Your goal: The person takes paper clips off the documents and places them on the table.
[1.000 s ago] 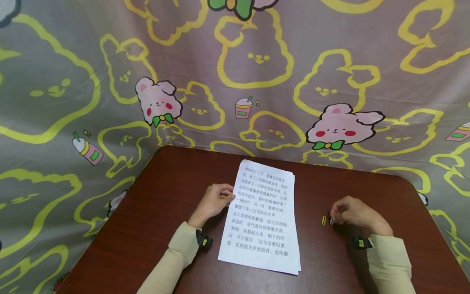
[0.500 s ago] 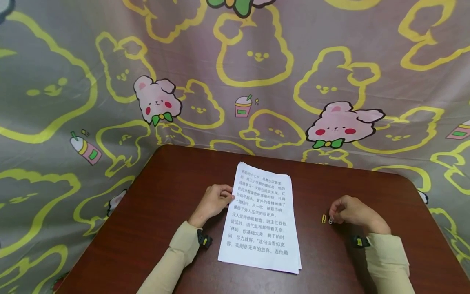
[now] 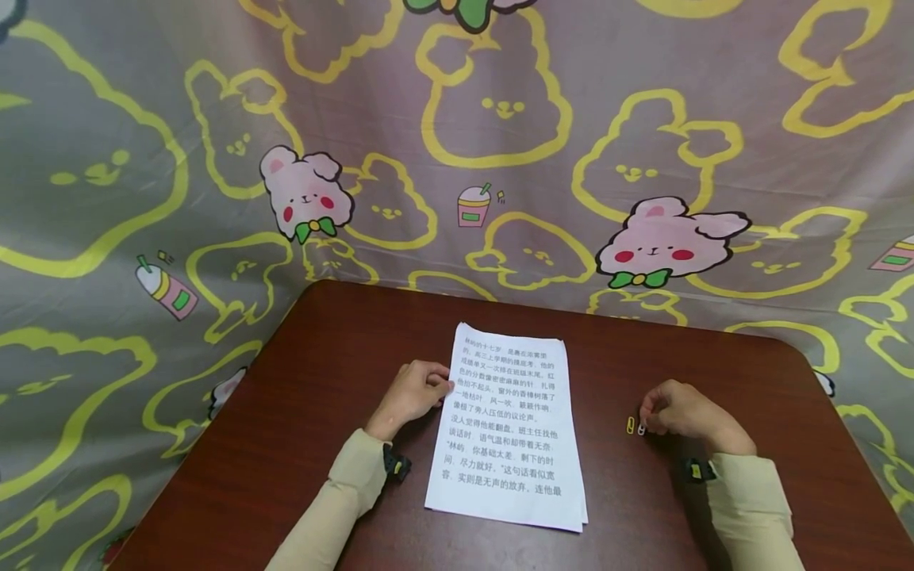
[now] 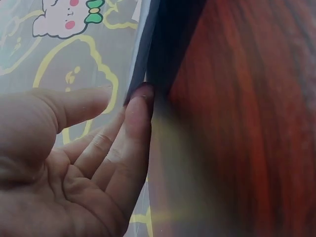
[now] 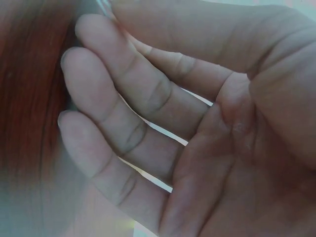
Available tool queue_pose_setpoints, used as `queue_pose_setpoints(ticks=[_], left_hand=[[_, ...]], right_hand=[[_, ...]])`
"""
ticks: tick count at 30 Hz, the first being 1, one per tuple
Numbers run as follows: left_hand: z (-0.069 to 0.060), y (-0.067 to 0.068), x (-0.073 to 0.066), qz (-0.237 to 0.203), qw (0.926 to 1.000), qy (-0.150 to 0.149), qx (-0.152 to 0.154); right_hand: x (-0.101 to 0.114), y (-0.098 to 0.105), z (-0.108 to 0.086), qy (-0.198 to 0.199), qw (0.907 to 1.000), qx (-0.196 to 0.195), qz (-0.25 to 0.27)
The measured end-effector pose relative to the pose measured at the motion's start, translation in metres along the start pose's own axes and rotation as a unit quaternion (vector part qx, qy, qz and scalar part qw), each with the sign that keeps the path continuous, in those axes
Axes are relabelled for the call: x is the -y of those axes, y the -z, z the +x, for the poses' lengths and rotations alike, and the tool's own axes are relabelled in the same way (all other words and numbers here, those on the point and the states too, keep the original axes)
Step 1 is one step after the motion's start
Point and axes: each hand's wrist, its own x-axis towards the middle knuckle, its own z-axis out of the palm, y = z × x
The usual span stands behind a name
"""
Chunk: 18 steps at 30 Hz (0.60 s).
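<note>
A stack of white printed paper [image 3: 510, 428] lies on the table in the head view, its sheets slightly out of line at the right edge. My left hand [image 3: 412, 396] is at the stack's left edge. In the left wrist view its fingertips [image 4: 140, 106] touch the paper's edge [image 4: 140, 54], while the thumb stands apart from them. To the right of the stack, my right hand [image 3: 681, 412] pinches a white paper clip [image 3: 641, 429] between thumb and index finger. Beside that clip lies a yellow paper clip [image 3: 630, 426]. The right wrist view shows the other fingers [image 5: 89, 84] loosely bent.
The dark reddish-brown table [image 3: 314, 357] has rounded far corners. A grey curtain [image 3: 400, 103] with yellow outlines and cartoon rabbits hangs behind and to the left of it. Both wrists wear dark straps.
The far end of the paper stack has come slightly nearer and to the left. My left hand stays at its edge; the right hand and the clips have hardly moved.
</note>
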Motion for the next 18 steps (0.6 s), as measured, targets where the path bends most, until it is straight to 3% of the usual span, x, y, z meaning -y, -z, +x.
queue_pose_setpoints(ticks=[12, 18], left_hand=[[-0.0025, 0.0079, 0.0038, 0.042, 0.9991, -0.001, -0.011], [-0.0015, 0.007, 0.005, 0.038, 0.9993, -0.003, -0.002]], right_hand=[[-0.0009, 0.0003, 0.006, -0.004, 1.0, -0.003, 0.0], [-0.0051, -0.0009, 0.0052, -0.004, 0.9999, -0.008, -0.012]])
